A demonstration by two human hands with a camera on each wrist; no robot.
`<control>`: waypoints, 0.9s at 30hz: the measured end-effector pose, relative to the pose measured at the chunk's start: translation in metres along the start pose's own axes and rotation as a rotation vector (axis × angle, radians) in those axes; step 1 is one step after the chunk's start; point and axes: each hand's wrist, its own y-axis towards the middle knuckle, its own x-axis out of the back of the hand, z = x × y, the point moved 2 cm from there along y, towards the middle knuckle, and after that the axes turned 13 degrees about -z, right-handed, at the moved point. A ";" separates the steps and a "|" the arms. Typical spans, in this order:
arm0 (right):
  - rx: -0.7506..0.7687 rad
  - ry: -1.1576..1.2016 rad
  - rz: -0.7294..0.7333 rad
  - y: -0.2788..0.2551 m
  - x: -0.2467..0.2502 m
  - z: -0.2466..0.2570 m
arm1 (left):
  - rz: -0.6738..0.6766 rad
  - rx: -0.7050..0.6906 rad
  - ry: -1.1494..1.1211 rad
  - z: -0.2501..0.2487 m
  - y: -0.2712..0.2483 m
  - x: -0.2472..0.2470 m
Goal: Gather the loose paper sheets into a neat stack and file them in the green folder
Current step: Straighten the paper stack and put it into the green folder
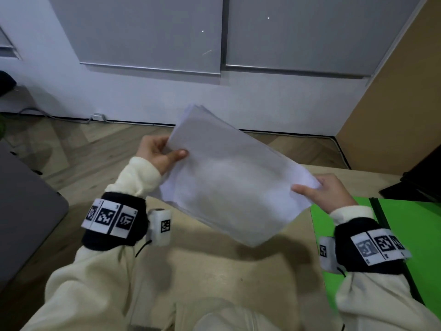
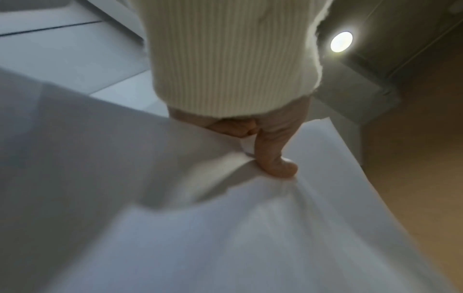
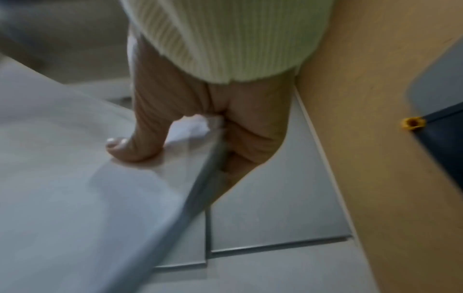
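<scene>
A stack of white paper sheets (image 1: pixel 229 177) hangs tilted in the air above the beige table (image 1: pixel 214 271). My left hand (image 1: pixel 160 151) grips its far left edge, thumb on top. My right hand (image 1: pixel 322 192) grips the near right corner the same way. In the left wrist view the thumb (image 2: pixel 273 158) presses into the paper (image 2: pixel 225 237). The right wrist view shows the thumb (image 3: pixel 135 146) on top of the sheets (image 3: pixel 75 198) and fingers curled under the edge. The green folder (image 1: pixel 410 235) lies open on the table at the right, under my right wrist.
A dark object (image 1: pixel 420 182) stands at the table's far right corner. A grey surface (image 1: pixel 21 211) sits to the left, across a strip of wooden floor (image 1: pixel 83 151). A white wall with grey blinds (image 1: pixel 152 32) is ahead, and a tan panel (image 1: pixel 393 91) at the right.
</scene>
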 end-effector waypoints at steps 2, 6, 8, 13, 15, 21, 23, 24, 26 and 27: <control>-0.047 0.157 -0.035 -0.004 0.001 -0.012 | -0.026 0.092 -0.037 0.018 -0.001 0.006; -0.200 0.519 -0.074 -0.014 -0.017 -0.028 | -0.050 0.249 -0.100 0.051 -0.010 0.004; -0.227 0.584 -0.087 -0.017 -0.030 -0.032 | -0.075 0.308 -0.171 0.065 -0.015 -0.003; -0.131 0.551 -0.292 -0.021 -0.040 -0.020 | -0.076 0.393 -0.357 0.086 -0.033 -0.012; -0.128 0.526 -0.288 -0.029 -0.048 -0.025 | -0.082 0.417 -0.331 0.101 -0.038 -0.012; -0.318 0.576 -0.288 -0.053 -0.075 -0.033 | -0.005 0.392 -0.032 0.116 -0.061 -0.027; -0.331 0.583 -0.352 -0.048 -0.076 -0.028 | -0.061 0.418 -0.064 0.115 -0.060 -0.029; -0.331 0.581 -0.376 -0.046 -0.077 -0.026 | -0.092 0.428 -0.093 0.114 -0.059 -0.029; -0.301 0.552 -0.436 -0.041 -0.077 -0.021 | -0.176 0.451 -0.159 0.111 -0.056 -0.031; -0.298 0.548 -0.472 -0.039 -0.078 -0.021 | -0.218 0.461 -0.183 0.110 -0.055 -0.032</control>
